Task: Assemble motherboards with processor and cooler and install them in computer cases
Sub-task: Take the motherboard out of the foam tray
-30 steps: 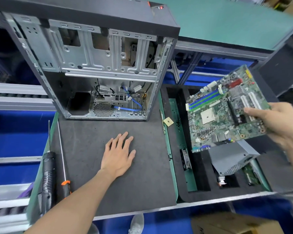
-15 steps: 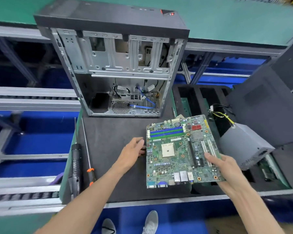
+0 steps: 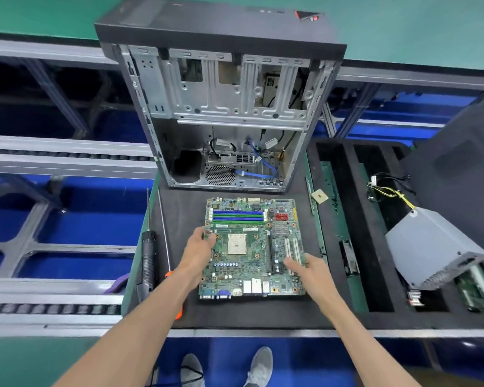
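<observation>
The green motherboard (image 3: 249, 247) lies flat on the black foam mat (image 3: 179, 219), its bare white processor socket (image 3: 236, 243) facing up. My left hand (image 3: 197, 251) grips the board's left edge with the thumb on top. My right hand (image 3: 308, 269) holds the lower right edge, a finger lying across the slots. Just behind the board stands the open computer case (image 3: 224, 107), with loose blue and black cables at its bottom. A small square processor (image 3: 319, 196) rests on the green strip to the right of the board.
A black electric screwdriver (image 3: 147, 258) and a long thin screwdriver (image 3: 164, 233) with an orange handle lie at the mat's left edge. To the right, a black foam tray (image 3: 375, 275) holds a grey power supply (image 3: 430, 247) with yellow wires. Roller conveyor rails run on the left.
My right hand carried the motherboard from the right down onto the mat in front of the case. My left hand left the mat and took the board's left edge.
</observation>
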Demonstrator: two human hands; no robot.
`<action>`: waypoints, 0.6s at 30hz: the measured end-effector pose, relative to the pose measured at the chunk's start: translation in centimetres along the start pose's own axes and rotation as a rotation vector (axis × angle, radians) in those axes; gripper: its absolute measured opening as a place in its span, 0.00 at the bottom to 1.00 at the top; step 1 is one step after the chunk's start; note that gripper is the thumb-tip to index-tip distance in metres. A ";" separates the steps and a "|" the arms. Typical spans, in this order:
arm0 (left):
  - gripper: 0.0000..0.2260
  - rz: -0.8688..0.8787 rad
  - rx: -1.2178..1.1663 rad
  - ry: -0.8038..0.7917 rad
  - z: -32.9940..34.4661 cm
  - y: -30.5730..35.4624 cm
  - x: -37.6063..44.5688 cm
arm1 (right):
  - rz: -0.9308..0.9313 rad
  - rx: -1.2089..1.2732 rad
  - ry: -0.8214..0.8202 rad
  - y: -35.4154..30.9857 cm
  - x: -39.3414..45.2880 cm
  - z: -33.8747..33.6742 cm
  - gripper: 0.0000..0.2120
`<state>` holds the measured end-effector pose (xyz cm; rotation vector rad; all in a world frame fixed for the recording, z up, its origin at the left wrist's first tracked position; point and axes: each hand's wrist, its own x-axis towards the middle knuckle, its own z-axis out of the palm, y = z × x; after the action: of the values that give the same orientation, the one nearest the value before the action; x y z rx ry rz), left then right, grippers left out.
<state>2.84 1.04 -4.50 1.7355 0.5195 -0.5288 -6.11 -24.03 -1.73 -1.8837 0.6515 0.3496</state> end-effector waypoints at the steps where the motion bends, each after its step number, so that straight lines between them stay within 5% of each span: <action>1: 0.13 0.011 0.027 0.012 -0.2 0.1 0.2 | -0.035 -0.139 0.000 -0.1 0.5 -0.1 0.27; 9: 0.19 0.106 0.885 0.093 -2.2 2.5 1.1 | -0.119 -0.899 -0.010 -1.9 1.9 -0.1 0.29; 18: 0.19 0.299 1.318 0.142 -2.4 3.6 1.0 | -0.262 -1.262 -0.018 -2.7 1.8 0.4 0.30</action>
<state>6.00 2.71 -1.83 3.0489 -0.0910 -0.5659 -3.08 -23.42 -0.81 -3.1021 0.0993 0.6987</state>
